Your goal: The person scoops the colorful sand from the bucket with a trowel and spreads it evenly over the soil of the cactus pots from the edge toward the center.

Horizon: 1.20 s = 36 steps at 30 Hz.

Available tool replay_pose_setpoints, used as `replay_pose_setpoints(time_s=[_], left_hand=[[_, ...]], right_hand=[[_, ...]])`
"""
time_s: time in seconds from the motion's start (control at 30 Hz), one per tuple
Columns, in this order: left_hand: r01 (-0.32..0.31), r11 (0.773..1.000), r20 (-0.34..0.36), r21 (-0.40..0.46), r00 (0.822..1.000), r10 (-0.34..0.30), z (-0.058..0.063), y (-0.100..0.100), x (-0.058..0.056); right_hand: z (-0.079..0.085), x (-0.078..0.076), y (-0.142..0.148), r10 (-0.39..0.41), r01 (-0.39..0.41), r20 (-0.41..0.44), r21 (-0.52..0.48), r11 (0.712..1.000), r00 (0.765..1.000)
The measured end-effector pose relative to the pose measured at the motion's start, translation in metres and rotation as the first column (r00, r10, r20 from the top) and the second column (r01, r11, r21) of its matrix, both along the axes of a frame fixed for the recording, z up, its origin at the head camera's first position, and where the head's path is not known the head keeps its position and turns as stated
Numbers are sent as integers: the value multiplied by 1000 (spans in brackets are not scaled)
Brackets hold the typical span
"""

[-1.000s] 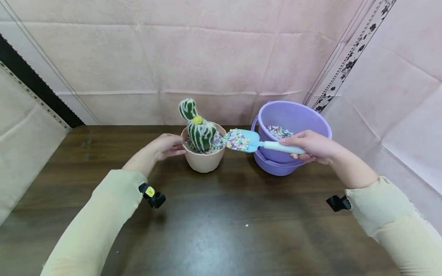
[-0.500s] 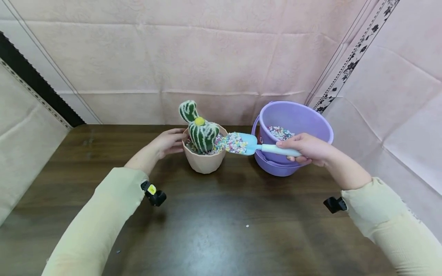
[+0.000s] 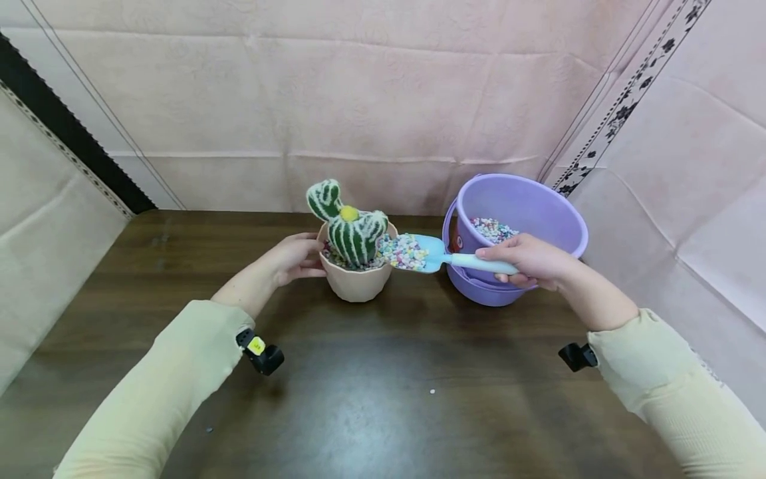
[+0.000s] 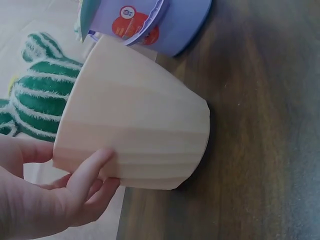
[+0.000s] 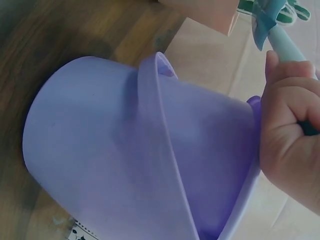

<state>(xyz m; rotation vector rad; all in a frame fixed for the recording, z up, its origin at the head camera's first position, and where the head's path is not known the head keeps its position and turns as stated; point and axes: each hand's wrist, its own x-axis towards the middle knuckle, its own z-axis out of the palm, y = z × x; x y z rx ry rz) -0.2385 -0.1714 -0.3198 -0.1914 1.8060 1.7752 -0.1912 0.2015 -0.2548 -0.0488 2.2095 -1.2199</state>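
Observation:
My left hand (image 3: 297, 258) holds the left side of a cream flowerpot (image 3: 357, 286); in the left wrist view the thumb is at the rim and the fingers lie on the outer wall. A green-and-white striped toy cactus (image 3: 352, 239) with a yellow top stands in the pot. My right hand (image 3: 532, 258) grips the handle of a light blue hand trowel (image 3: 481, 263). Pastel pebbles (image 3: 402, 251) load its blade, whose tip reaches the pot's right rim. Similar pebbles lie around the cactus base.
Right of the pot stands a purple bucket (image 3: 523, 199) with more pastel pebbles (image 3: 492, 229) inside, under the right hand. Its handle hangs at the side. One white pebble (image 3: 433, 392) lies on the dark wooden table (image 3: 359, 426). Pale cloth (image 3: 383, 100) hangs behind.
The trowel has moved slightly left and down at the pot's rim, its pebbles still on the blade. The cactus has tilted a little. My left hand stays at the pot.

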Motion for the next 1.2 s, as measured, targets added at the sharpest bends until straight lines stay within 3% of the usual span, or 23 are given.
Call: replay_pose_setpoints(time_s=[0.33, 0.63, 0.93, 1.2], left_hand=[[-27, 997, -28, -70, 999, 25, -3, 1, -4], [-11, 998, -31, -55, 999, 9, -2, 1, -3], [24, 999, -37, -22, 999, -25, -5, 3, -3], [33, 999, -33, -13, 999, -34, -6, 5, -2]], right_hand=[[-1, 1, -16, -6, 6, 3, 44, 999, 1000], [-5, 1, -28, 17, -16, -22, 72, 997, 1000], [-6, -1, -31, -12, 14, -23, 77, 997, 1000], [5, -6, -32, -40, 37, 69, 52, 998, 997]])
